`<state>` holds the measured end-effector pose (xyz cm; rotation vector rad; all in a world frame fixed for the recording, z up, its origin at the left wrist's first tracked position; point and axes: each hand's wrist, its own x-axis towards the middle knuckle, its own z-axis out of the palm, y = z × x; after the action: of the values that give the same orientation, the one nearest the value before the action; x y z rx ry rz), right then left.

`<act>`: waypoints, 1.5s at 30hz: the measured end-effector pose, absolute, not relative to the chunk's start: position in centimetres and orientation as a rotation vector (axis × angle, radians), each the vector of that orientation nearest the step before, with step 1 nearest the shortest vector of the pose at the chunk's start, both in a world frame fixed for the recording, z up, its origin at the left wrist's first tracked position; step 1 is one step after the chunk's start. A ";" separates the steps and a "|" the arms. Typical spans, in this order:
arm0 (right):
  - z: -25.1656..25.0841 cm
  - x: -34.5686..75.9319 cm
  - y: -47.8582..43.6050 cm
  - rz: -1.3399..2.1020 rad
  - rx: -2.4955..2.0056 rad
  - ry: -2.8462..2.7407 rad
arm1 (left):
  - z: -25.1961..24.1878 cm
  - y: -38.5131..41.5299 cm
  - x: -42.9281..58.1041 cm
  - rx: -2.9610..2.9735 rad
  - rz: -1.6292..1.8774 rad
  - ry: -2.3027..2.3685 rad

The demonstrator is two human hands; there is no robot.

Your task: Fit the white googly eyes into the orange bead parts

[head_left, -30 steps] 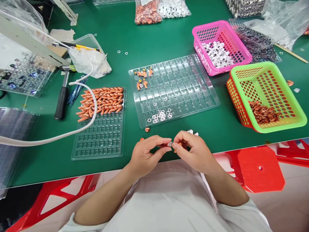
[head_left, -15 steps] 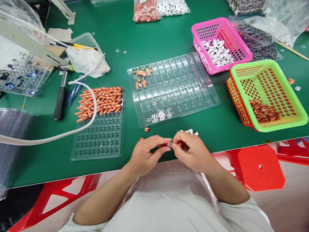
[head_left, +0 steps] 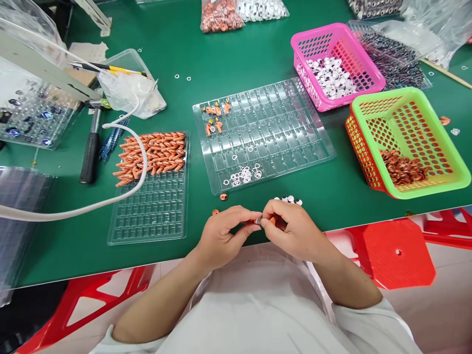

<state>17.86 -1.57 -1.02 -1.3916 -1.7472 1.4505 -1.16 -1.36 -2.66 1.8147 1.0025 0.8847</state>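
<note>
My left hand (head_left: 221,236) and my right hand (head_left: 293,231) meet at the near edge of the green table (head_left: 177,44). Both pinch one small part (head_left: 259,221), orange with a silvery round piece, between their fingertips. A few white googly eyes (head_left: 289,200) lie just beyond my right hand. Two loose orange bits (head_left: 223,196) lie beyond my left hand. Ahead sits a clear compartment tray (head_left: 273,132) with a few orange pieces at its top left and a pile of white rings (head_left: 244,175) near its front.
A second clear tray (head_left: 151,211) with rows of orange pieces (head_left: 153,155) lies at left, crossed by a white hose (head_left: 73,211). A hammer (head_left: 88,152) lies further left. A pink basket (head_left: 334,66) of eyes and a green basket (head_left: 405,142) of brown rings stand at right.
My hands stay together on the small part with only slight finger movement. The view has tilted a little, so everything sits slightly higher in the picture.
</note>
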 end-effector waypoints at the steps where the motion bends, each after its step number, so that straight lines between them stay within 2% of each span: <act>1: -1.0 17.8 -1.6 1.443 -1.389 -1.759 | -2.6 -1.4 -1.2 1.821 0.883 1.004; 10: -1.0 17.9 -1.4 1.631 -1.391 -1.617 | -2.8 -1.7 -1.1 1.813 0.949 1.010; 19: -1.0 17.7 -1.4 1.680 -1.415 -1.535 | -2.8 -1.7 -1.1 1.769 0.951 1.056; 45: -1.2 17.6 -1.4 1.636 -1.438 -1.564 | -3.2 -1.7 -1.2 1.717 0.893 1.061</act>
<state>17.57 -1.41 -1.22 -1.4383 -1.5638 1.6364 -1.22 -1.68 -3.16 1.7174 1.0611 0.8928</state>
